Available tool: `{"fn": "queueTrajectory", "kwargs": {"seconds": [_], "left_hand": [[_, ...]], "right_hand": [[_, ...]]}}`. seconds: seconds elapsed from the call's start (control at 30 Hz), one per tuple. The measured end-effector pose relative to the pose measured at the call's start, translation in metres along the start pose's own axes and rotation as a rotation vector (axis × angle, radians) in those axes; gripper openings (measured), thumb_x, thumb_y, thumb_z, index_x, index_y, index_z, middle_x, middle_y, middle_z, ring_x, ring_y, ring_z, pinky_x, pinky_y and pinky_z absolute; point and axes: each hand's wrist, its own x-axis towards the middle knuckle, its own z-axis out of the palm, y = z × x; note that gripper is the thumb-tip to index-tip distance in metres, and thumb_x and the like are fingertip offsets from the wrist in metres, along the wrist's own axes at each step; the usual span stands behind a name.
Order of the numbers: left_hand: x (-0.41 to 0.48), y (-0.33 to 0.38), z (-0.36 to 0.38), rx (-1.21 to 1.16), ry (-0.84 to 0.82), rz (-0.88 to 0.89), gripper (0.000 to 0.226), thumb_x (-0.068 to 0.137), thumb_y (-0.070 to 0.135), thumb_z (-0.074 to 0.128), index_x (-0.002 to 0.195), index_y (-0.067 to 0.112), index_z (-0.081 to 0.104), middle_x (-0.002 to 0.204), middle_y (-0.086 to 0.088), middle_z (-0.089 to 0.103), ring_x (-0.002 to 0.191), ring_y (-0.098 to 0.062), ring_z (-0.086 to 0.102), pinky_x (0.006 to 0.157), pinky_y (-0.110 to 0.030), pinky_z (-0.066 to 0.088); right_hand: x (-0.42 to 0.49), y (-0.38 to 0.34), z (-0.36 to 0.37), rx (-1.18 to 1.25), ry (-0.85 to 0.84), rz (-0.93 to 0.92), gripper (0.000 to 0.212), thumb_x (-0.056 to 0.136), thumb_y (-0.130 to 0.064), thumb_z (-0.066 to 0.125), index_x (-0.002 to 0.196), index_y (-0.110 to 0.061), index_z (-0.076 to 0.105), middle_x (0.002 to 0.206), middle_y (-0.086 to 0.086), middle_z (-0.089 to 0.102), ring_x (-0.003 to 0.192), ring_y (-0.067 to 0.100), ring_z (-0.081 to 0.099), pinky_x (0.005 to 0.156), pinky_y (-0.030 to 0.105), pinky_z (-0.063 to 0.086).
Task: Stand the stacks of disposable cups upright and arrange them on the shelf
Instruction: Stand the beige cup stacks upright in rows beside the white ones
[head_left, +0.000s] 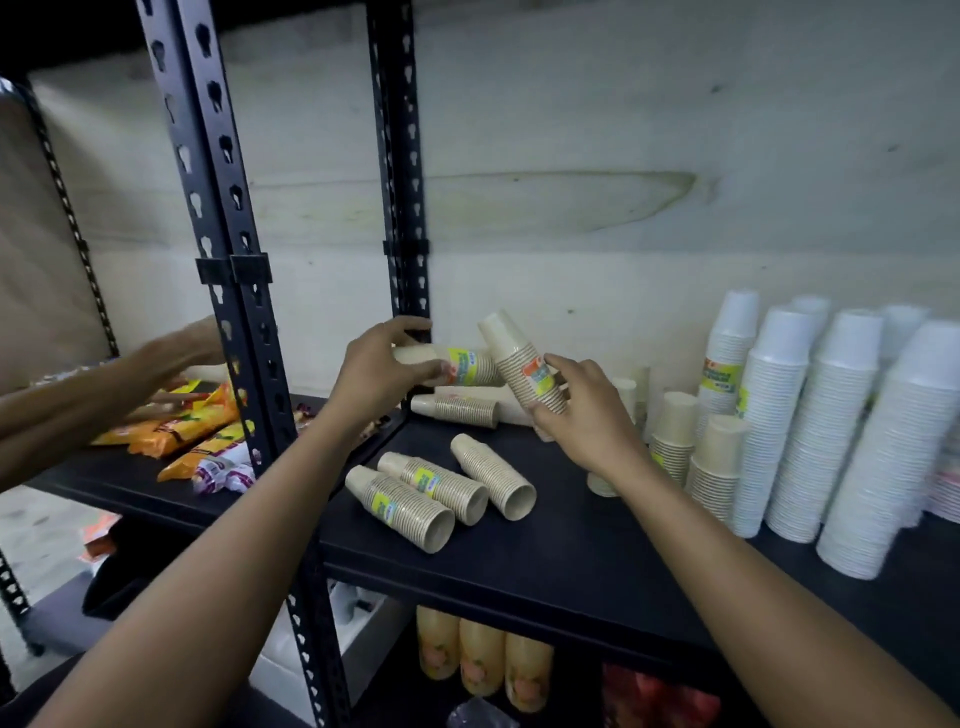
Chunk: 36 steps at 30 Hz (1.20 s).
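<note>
Left hand (382, 364): closed round a horizontal beige cup stack (457, 366) above the shelf (571, 561). Right hand (576, 410): gripping a tilted stack (524, 364). Likely light, crushable; hold mid-stack, gently. Three fallen stacks (441, 491) lie on the shelf in front.

Brown cup stacks (400, 506) look like ribbed paper, the shelf (571, 561) is matt black, snack packs (176, 431) shine

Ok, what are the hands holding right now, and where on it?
Each holds a stack of beige paper cups: the left hand grips a near-horizontal stack at its closed end; the right hand grips a tilted stack by its open end.
</note>
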Motion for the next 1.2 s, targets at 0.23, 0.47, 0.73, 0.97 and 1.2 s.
{"fn": "queueTrajectory", "kwargs": {"seconds": [0.23,0.47,0.73,0.97,1.2], "left_hand": [[-0.032,0.048,0.017,-0.096,-0.026,0.065,0.062,0.071,0.033,0.091,0.125,0.035,0.059,0.109,-0.001,0.067,0.092,-0.015,0.066,0.074,-0.015,0.052],[-0.063,0.088,0.059,-0.229,-0.113,0.126,0.062,0.072,0.021,0.090,0.121,0.028,0.052,0.106,0.008,0.060,0.096,-0.019,0.066,0.075,-0.029,0.057],[-0.082,0.110,0.108,-0.204,-0.262,0.162,0.061,0.073,0.019,0.089,0.120,0.026,0.051,0.108,0.000,0.065,0.083,-0.010,0.062,0.071,-0.031,0.059],[-0.086,0.114,0.142,-0.168,-0.296,0.191,0.065,0.071,0.018,0.090,0.125,0.026,0.055,0.118,-0.001,0.064,0.093,-0.017,0.066,0.075,-0.026,0.055],[-0.081,0.106,0.164,-0.109,-0.308,0.217,0.072,0.070,0.024,0.090,0.134,0.030,0.057,0.122,-0.006,0.060,0.099,-0.018,0.065,0.086,-0.032,0.056]], "right_hand": [[-0.065,0.002,-0.050,0.039,0.127,0.012,0.060,0.083,-0.034,0.076,0.138,-0.025,0.055,0.120,-0.002,0.055,0.107,0.013,0.059,0.096,0.035,0.051],[-0.130,0.018,-0.086,0.048,0.240,0.042,0.061,0.086,-0.036,0.078,0.140,-0.024,0.053,0.124,-0.009,0.055,0.105,0.008,0.058,0.089,0.024,0.045],[-0.176,0.055,-0.113,0.066,0.323,0.176,0.060,0.084,-0.034,0.079,0.139,-0.028,0.053,0.129,-0.007,0.060,0.108,0.008,0.062,0.095,0.032,0.053],[-0.190,0.077,-0.110,0.110,0.312,0.251,0.057,0.084,-0.029,0.080,0.135,-0.022,0.055,0.124,-0.006,0.064,0.104,0.009,0.064,0.075,0.005,0.042],[-0.196,0.097,-0.098,0.111,0.323,0.299,0.057,0.082,-0.029,0.083,0.129,-0.019,0.053,0.123,-0.004,0.064,0.101,0.011,0.065,0.073,0.003,0.041]]}}
